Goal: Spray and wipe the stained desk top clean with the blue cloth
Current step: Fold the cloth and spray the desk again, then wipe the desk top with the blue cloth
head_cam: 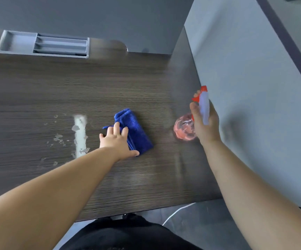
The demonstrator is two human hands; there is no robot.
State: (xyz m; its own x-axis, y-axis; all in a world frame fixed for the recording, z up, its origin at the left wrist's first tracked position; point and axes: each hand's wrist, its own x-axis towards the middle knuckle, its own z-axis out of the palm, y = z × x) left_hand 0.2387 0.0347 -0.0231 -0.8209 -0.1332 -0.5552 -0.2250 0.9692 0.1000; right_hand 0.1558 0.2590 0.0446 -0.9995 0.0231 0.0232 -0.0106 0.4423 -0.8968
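The dark wood-grain desk top [55,91] fills the view. A grey recessed tray [43,45] is set into it at eleven o'clock. A white stain [80,136], one streak with scattered flecks, lies at eight o'clock of centre. The folded blue cloth [137,130] lies at centre, just at three o'clock of the stain. The left hand [118,141] rests flat on the cloth's left edge, fingers spread. At three o'clock, the right hand [206,123] curls round the pink spray bottle [185,127].
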